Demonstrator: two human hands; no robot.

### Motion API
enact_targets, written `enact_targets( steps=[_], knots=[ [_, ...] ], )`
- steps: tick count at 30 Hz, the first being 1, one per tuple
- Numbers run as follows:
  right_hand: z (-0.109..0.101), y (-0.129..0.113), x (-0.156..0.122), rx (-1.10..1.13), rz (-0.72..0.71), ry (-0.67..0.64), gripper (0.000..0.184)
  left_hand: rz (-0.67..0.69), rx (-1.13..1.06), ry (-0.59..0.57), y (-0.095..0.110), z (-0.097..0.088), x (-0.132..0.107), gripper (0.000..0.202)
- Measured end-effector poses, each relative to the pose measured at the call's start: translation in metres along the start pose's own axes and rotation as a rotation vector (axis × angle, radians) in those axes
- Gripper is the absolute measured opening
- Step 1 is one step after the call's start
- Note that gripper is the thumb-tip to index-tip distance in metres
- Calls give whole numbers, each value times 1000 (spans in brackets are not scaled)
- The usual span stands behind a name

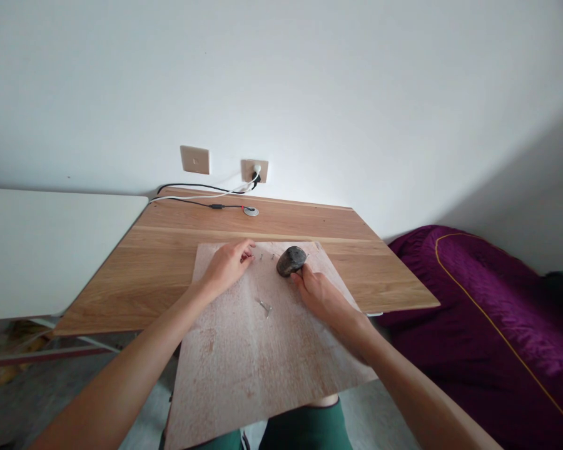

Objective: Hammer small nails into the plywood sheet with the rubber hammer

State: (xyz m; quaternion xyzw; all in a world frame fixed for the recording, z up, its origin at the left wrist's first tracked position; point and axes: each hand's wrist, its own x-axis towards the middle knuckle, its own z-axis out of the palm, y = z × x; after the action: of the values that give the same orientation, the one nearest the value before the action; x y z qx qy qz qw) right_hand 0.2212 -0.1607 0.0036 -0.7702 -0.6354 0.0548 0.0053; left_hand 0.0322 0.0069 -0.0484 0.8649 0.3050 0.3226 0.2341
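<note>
My right hand (316, 290) is closed around the handle of a mallet with a dark grey, rounded head (291, 261). The mallet head is over the far part of a pale, worn board (234, 369); most of the handle is hidden by my fingers. At the board's far left, my left hand (229, 265) pinches a small nail (252, 255), mostly covered by the fingertips. Just right of it, a thin nail (261, 256) and another nail (273, 256) stand up from the board. Several loose nails (265, 307) lie in a small pile mid-board.
Under the board's far part is a wooden desk (136, 269) against a white wall. Cables (201, 186) run along its back to a wall socket (254, 170). A white table (51, 250) adjoins at left; purple fabric (431, 281) bulges at right. My knees are below the board.
</note>
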Motion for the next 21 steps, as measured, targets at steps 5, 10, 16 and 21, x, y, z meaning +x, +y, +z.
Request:
enact_targets(
  steps=[5,10,16,21],
  knots=[
    [1,7,3,86,-11,20,35,-28,9,-19,0,0,0,34],
    [-3,7,10,122,-44,51,30,3,-11,-26,-3,0,-1,32],
    [-14,-7,26,142,-79,94,30,24,-34,-13,-8,3,-2,36],
    [-29,-26,37,85,-109,93,29,-6,-30,3,-5,1,-2,40]
  ],
)
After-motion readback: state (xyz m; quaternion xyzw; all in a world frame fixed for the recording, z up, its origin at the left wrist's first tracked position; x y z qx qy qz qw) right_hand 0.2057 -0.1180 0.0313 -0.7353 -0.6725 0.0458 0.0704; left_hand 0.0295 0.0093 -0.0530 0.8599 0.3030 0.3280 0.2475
